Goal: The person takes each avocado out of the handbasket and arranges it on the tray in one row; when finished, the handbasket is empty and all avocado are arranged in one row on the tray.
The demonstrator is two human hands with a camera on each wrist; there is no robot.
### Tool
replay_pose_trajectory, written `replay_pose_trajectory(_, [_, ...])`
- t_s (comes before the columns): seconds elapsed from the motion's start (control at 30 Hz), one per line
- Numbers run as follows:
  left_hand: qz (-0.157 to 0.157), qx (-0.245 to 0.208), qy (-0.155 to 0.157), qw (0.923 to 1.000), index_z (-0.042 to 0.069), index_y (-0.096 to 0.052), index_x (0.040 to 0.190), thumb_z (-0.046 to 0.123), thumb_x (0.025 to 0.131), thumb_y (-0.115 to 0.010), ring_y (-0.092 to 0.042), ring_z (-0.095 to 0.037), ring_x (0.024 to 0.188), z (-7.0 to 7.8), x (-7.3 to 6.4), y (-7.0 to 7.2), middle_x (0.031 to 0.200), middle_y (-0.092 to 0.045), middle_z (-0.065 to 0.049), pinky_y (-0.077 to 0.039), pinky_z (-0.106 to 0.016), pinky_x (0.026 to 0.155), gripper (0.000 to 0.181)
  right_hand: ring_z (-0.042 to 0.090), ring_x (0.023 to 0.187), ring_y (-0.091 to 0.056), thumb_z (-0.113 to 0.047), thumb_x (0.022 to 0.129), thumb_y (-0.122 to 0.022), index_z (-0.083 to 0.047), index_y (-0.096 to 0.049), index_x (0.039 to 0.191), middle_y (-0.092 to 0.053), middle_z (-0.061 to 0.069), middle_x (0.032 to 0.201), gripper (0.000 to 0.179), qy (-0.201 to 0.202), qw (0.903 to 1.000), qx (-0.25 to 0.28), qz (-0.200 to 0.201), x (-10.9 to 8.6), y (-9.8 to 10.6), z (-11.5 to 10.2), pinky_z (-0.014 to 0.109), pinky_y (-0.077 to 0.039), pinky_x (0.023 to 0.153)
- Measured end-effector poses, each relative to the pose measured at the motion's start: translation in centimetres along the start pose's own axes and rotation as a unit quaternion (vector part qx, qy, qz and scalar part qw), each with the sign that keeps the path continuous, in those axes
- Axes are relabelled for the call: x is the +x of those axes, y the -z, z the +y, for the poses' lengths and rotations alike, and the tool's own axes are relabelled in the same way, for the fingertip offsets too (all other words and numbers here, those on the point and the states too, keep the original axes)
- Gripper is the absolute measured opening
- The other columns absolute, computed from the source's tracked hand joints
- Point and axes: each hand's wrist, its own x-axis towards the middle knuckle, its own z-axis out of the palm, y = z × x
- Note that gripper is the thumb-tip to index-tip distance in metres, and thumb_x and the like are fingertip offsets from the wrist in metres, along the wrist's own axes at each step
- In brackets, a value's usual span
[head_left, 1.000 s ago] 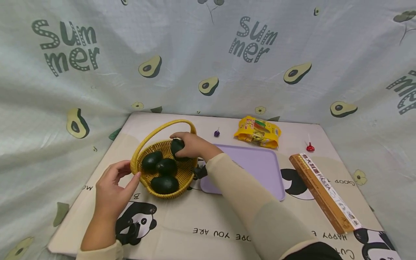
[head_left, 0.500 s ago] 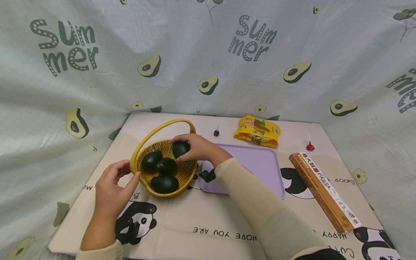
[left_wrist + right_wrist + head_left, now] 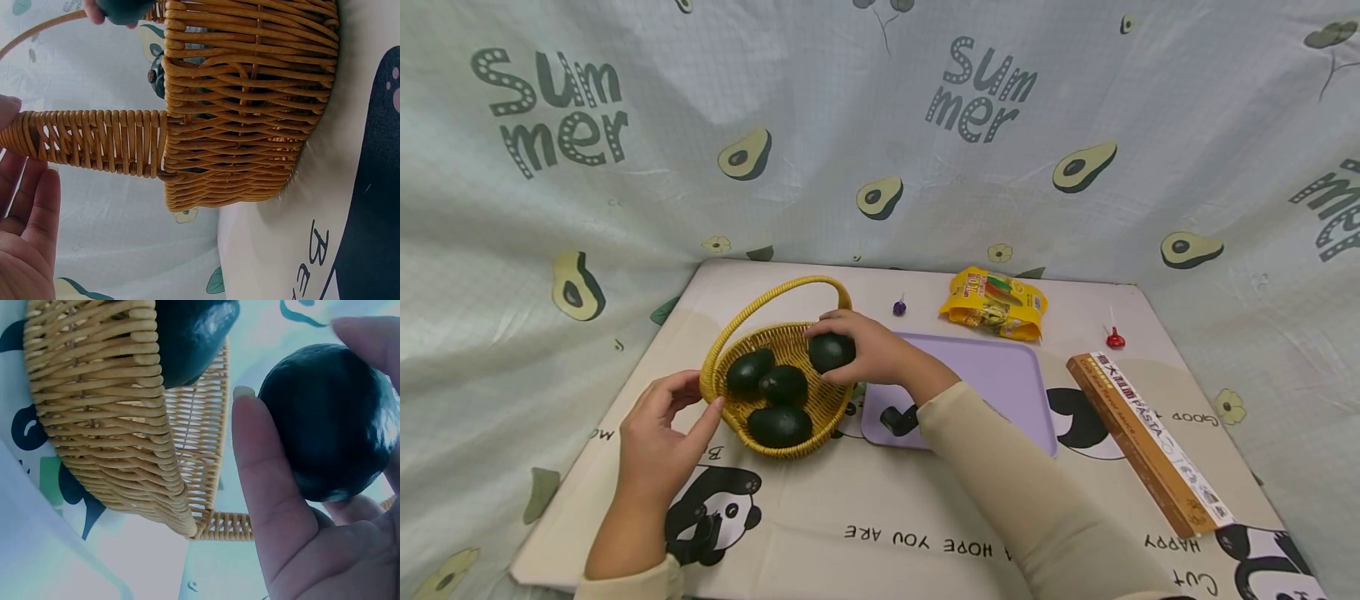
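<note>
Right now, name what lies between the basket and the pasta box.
Head view: the purple tray, partly hidden by the right sleeve, then a black-and-white cloth print.

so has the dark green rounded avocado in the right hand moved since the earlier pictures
Yes: in the head view, the avocado has shifted rightward across the yellow wicker basket, toward its right rim.

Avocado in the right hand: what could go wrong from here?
The avocado looks smooth and round, so it might slip from the right hand and drop onto the other avocados or the table.
In the head view, the right hand appears close to the handle; a bump could jolt the basket, though the left hand is on that handle.
</note>
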Motion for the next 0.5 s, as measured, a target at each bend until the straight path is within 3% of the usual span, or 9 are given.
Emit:
replay_pose_trajectory(0.13, [-0.002, 0.001, 0.0, 1.0, -0.003, -0.064, 0.12, -0.009, 0.076, -0.085, -0.051, 0.016, 0.108, -0.1, 0.0, 0.0, 0.112, -0.067, -0.017, -0.043, 0.001, 0.097, 0.049, 0.022, 0.134, -0.049, -0.028, 0.082, -0.085, -0.026, -0.059, 0.142, -0.045, 0.001, 0.154, 0.065, -0.001, 0.9996, 0.02, 0.021, -0.7, 0.2, 0.2, 0.041, -0.056, 0.104])
replay_pose_trajectory(0.33, [-0.001, 0.002, 0.001, 1.0, -0.003, -0.064, 0.12, -0.009, 0.076, -0.085, -0.051, 0.017, 0.108, -0.1, 0.0, -0.1, 0.112, -0.067, -0.017, -0.043, 0.001, 0.097, 0.049, 0.021, 0.122, -0.055, -0.033, 0.08, -0.085, -0.031, -0.06, 0.139, -0.053, -0.004, 0.146, 0.064, -0.02, 0.9961, 0.059, 0.062, -1.9, 0.5, 0.6, 0.036, -0.062, 0.09])
replay_pose_trajectory(0.5, [-0.001, 0.005, 0.002, 1.0, -0.003, -0.064, 0.12, -0.009, 0.076, -0.085, -0.05, 0.017, 0.108, 0.0, 0.0, -0.1, 0.112, -0.067, -0.017, -0.042, 0.002, 0.097, 0.049, 0.018, 0.125, -0.055, -0.03, 0.081, -0.086, -0.03, -0.064, 0.136, -0.051, -0.007, 0.147, 0.059, -0.013, 0.9935, 0.065, 0.093, -2.5, 0.6, 1.6, 0.04, -0.06, 0.095])
